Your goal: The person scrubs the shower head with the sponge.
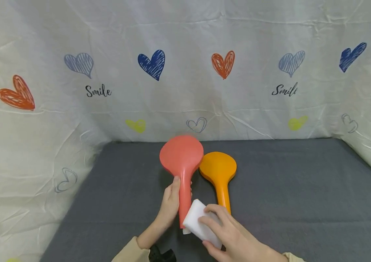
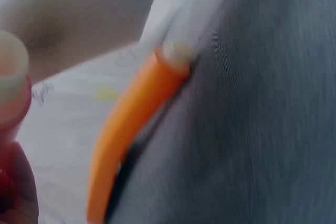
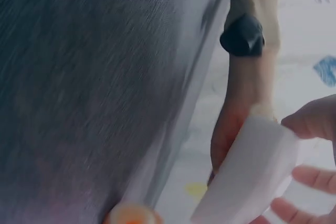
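Two paddles: a red paddle (image 1: pixel 181 163) and an orange paddle (image 1: pixel 219 174), both round-headed with a narrow handle, near the middle of the head view.
Left hand: the left hand (image 1: pixel 170 203) is curled round the red paddle's handle, just left of centre, and holds it upright, head up.
Right hand: the right hand (image 1: pixel 229 233) grips a white sponge (image 1: pixel 200 222) at lower centre, fingers over its top, thumb beneath; the sponge touches the lower end of the red handle.
Orange paddle: lies flat on the grey worktop (image 1: pixel 303 189), just right of the red one, head away from the person; no hand is on it.
Wrist views: blurred; the left wrist view shows the orange handle (image 2: pixel 131 124), the right wrist view the sponge (image 3: pixel 252 177) between fingers.
Handling, red paddle: looks like smooth, stiff, light plastic, likely slippery; the handle's middle seems the surest hold.
Handling, sponge: looks soft and very light, and should give under a pinch across its sides.
Backdrop: white sheet (image 1: pixel 185 72) printed with hearts.
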Available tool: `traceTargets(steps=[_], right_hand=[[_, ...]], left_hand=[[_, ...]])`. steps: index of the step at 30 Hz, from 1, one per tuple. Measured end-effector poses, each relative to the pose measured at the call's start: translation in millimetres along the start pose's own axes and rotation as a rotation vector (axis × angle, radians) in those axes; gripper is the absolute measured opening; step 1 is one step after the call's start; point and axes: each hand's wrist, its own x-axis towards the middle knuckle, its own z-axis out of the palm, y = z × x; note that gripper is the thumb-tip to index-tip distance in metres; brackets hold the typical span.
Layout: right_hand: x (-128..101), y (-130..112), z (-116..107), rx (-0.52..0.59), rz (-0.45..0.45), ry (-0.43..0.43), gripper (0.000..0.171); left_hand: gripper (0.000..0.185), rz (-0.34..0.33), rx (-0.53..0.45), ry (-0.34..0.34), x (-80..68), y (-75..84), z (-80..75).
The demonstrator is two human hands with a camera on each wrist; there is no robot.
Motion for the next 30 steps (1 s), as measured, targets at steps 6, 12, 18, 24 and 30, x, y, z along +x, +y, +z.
traceTargets(steps=[6, 12, 18, 24, 30], right_hand=[[-4, 15, -9, -0.065, 0.180, 0.067, 0.042], [-9, 36, -26, -0.216, 0.371, 0.112, 0.046], [-19, 52, -35, -0.329, 0.557, 0.088, 0.044], [-23, 61, -34, -0.352, 0.666, 0.050, 0.042], [-24, 67, -34, -0.363, 0.765, -0.021, 0.037]], left_hand=[[0.053, -0.094, 0.042, 0.022, 8.3, -14.6, -13.5], [0.060, -0.171, 0.088, 0.025, 14.1, -23.7, -22.5], [0.061, -0.213, 0.132, 0.005, 17.5, -28.0, -28.1], [0.058, -0.247, 0.183, -0.011, 19.8, -31.0, -30.4], [0.055, -0.265, 0.309, 0.015, 21.4, -30.6, -31.2]])
